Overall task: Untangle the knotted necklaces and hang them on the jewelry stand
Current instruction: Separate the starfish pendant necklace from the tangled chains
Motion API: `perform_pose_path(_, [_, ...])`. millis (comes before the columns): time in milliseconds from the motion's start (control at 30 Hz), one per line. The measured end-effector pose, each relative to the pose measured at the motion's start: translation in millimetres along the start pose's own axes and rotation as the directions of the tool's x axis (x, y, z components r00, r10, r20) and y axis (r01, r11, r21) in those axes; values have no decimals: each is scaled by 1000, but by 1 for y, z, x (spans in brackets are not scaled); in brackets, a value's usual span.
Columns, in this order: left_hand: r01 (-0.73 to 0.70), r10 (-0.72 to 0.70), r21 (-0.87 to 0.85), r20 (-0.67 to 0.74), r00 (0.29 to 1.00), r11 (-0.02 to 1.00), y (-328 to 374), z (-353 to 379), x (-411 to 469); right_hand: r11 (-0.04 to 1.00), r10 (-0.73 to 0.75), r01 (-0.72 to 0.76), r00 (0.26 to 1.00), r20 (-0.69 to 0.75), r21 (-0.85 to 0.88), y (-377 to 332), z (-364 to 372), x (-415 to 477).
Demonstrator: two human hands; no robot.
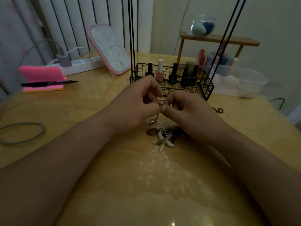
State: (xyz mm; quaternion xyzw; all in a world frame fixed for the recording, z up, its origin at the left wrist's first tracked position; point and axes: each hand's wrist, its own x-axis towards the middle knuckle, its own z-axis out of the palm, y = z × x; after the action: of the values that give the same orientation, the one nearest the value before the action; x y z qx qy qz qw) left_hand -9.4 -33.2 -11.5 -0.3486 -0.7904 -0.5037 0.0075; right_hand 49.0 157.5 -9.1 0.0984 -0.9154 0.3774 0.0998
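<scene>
My left hand and my right hand meet above the middle of the table, both pinching a thin silver chain between their fingertips. A small silver pendant dangles from the chain just below my left hand. Under my hands lies a knotted pile of necklaces with a pale starfish charm, a brown disc charm and dark beads partly hidden by my right wrist. Behind my hands stands a black wire stand with tall thin rods rising out of view.
The stand's basket holds several nail polish bottles. A pink mirror, power strip, pink sticky notes with a pen sit left; a hair tie lies at far left. A clear plastic box and wooden shelf are right.
</scene>
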Motion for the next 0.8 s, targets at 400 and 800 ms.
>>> perform_pose_path(400, [30, -30, 72, 10, 999, 997, -5, 2, 1, 1000, -10, 10, 996, -84, -1, 5, -2, 3])
perform_pose_path(800, [-66, 62, 134, 36, 997, 989, -6, 0, 0, 992, 74, -69, 996, -44, 107, 3, -4, 1])
